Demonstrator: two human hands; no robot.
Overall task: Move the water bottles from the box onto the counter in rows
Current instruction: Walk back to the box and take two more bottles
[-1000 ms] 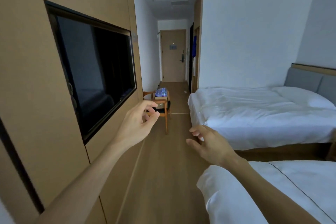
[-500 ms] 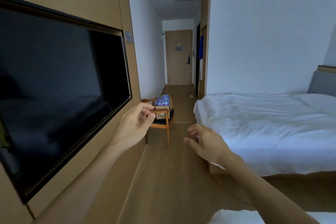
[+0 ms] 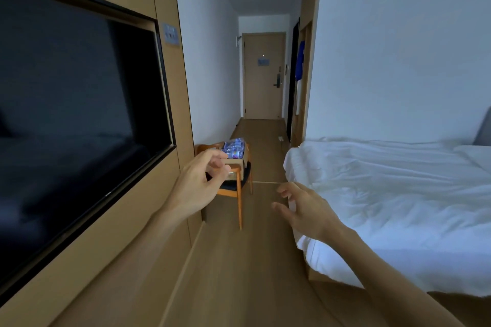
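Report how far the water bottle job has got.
Nothing is done yet: the water bottles sit packed in the cardboard box on the wooden chair down the aisle. The left hand and right hand are both empty. No counter is in view. Every bottle is left to move.

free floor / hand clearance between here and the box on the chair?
Bare wood floor runs ahead between the TV wall panel and the bed, on to the door. Tightest at the chair, which holds the box of bottles. Left hand and right hand are empty.
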